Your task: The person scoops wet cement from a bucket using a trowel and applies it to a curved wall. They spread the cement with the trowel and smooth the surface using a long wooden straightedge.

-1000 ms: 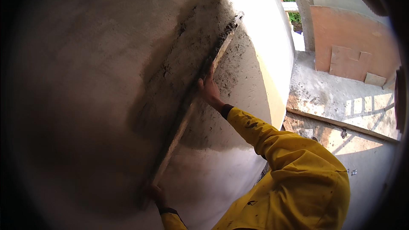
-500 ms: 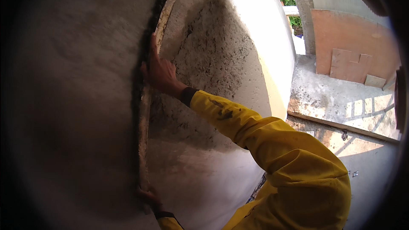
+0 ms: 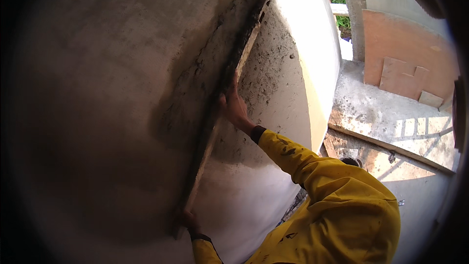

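Observation:
A long, narrow plastering straightedge [image 3: 205,149], crusted with mortar, lies slanted against the plastered wall [image 3: 117,132]. My right hand [image 3: 235,107] grips it near the middle, the index finger stretched along its edge. Close to its lower end, my left hand [image 3: 190,221] is closed round it; shadow hides most of those fingers. A patch of darker, rough, wet mortar [image 3: 268,71] shows on both sides of the straightedge's upper half. Smoother plaster surrounds that patch. My yellow sleeve [image 3: 288,154] is smeared with dark mortar.
Right of the sunlit wall edge, a concrete floor [image 3: 361,98] stretches back to an orange-brown board [image 3: 405,44] leaning upright. Smaller flat pieces [image 3: 403,76] rest against it. A long wooden strip [image 3: 391,149] crosses the floor. A round dark-rimmed container [image 3: 351,161] shows beyond my arm.
The straightedge has moved right across the rough mortar and tilted, its upper end going farthest. Both hands moved with it, still gripping. Its upper end now shows in full.

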Motion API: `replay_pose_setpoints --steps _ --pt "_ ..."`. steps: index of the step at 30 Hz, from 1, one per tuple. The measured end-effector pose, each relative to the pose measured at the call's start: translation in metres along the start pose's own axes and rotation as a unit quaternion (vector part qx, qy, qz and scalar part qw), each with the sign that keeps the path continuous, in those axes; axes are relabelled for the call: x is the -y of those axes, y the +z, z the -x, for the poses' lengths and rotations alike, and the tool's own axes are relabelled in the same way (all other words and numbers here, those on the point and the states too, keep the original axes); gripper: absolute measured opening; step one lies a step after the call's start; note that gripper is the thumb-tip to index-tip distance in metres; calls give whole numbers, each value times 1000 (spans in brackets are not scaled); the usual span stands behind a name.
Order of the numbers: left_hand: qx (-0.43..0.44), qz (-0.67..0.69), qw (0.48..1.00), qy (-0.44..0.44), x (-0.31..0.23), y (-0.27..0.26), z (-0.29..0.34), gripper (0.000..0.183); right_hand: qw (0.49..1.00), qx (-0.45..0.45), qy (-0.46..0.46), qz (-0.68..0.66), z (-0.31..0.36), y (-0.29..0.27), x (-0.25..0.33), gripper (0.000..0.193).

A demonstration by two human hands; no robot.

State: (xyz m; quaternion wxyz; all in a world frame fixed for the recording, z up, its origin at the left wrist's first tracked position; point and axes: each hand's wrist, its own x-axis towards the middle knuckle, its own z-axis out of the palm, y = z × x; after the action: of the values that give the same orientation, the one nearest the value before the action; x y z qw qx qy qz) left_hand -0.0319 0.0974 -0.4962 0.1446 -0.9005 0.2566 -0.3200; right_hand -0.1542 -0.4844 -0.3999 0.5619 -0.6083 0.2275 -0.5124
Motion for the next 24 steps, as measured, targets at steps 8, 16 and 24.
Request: replay_pose_setpoints --steps 8,16,24 --pt "-268 -71 961 10 37 -52 -54 48 996 34 -88 4 -75 31 158 105" --pt "-163 3 987 4 3 -89 -40 57 1000 6 -4 17 -42 9 102 100" --pt "40 42 998 7 -66 -22 -8 54 998 -39 -9 39 10 -19 -71 95"
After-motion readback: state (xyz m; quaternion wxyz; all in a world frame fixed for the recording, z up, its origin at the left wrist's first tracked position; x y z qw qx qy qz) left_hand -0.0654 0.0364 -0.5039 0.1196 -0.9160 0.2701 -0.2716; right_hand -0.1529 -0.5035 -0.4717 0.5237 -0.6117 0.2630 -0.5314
